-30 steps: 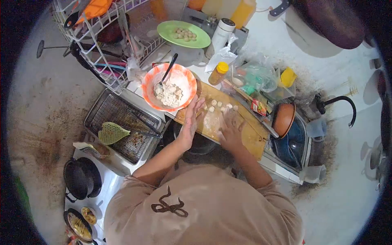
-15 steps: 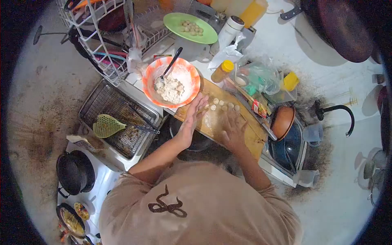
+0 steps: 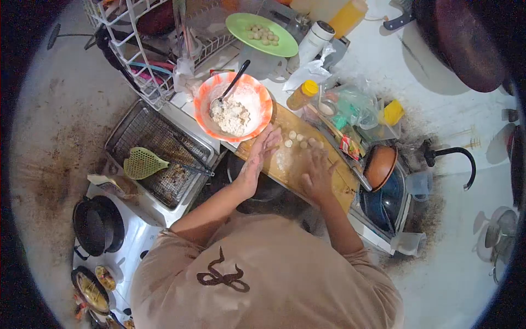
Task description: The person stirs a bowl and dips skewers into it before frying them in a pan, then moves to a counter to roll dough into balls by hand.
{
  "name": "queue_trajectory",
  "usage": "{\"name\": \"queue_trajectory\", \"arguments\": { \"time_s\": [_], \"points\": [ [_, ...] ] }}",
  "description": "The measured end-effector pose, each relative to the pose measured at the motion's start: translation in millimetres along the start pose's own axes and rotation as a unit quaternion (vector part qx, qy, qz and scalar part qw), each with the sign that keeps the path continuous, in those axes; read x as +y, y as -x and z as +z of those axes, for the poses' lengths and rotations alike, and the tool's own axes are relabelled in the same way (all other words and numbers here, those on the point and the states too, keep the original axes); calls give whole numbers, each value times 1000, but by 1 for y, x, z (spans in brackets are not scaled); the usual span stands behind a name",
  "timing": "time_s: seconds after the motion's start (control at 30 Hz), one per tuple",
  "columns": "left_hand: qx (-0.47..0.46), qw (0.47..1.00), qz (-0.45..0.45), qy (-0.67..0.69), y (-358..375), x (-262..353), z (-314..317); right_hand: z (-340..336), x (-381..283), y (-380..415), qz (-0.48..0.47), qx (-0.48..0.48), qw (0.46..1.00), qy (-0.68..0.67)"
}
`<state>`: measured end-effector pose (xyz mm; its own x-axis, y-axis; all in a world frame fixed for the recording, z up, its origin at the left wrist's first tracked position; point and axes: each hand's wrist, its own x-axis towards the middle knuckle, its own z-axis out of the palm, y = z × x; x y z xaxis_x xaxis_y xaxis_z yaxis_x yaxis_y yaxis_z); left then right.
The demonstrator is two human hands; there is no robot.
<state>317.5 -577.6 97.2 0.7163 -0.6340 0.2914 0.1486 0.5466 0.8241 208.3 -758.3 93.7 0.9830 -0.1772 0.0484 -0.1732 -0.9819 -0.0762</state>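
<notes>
A wooden board (image 3: 341, 185) dusted with flour lies in front of me, with several small dough balls (image 3: 289, 143) near its far edge. My left hand (image 3: 259, 158) is open at the board's left end, its palm turned inward and its fingers stretched toward the bowl. Over the board's middle, beside the dough balls, my right hand (image 3: 318, 174) is open with fingers extended; whether anything lies under it is hidden. An orange-and-white bowl (image 3: 267, 112) of floury dough (image 3: 231, 117) stands just beyond my left hand. A black-handled spoon (image 3: 236, 79) leans in it.
A green plate (image 3: 285, 50) carries more balls at the back. A yellow-lidded jar (image 3: 299, 97), a thermos (image 3: 312, 45) and plastic bags (image 3: 356, 104) crowd the far side. To the left are a wire-rack tray (image 3: 159, 189) with a green skimmer (image 3: 143, 163), and a black pan (image 3: 97, 226).
My right hand has shifted slightly over the board and its fingers have changed pose. The left hand stays nearly in place. The whole view has moved a little.
</notes>
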Motion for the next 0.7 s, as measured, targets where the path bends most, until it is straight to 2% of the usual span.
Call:
{"name": "queue_trajectory", "arguments": {
  "time_s": [0.1,0.2,0.3,0.4,0.5,0.6,0.7],
  "points": [
    [9,1000,-7,2,4,-2,-3,7,15,-14,77,15,995,65],
    [9,1000,-11,5,5,-6,2,11,8,-32,21,35,997,65],
    [-5,1000,-4,1,2,-1,6,0,-10,-25,-41,-3,999,13],
    [-8,1000,10,-10,-1,-4,1,6,12,-12,23,80,997,-8],
    [-12,1000,17,-22,2,0,-1,-5,38,-4,56,253,945,-199],
    [-16,999,21,-24,5,1,1,0,42,16,124,174,961,-175],
    [-27,999,27,-22,4,-9,0,-4,12,21,83,135,973,-170]
  ]
}}
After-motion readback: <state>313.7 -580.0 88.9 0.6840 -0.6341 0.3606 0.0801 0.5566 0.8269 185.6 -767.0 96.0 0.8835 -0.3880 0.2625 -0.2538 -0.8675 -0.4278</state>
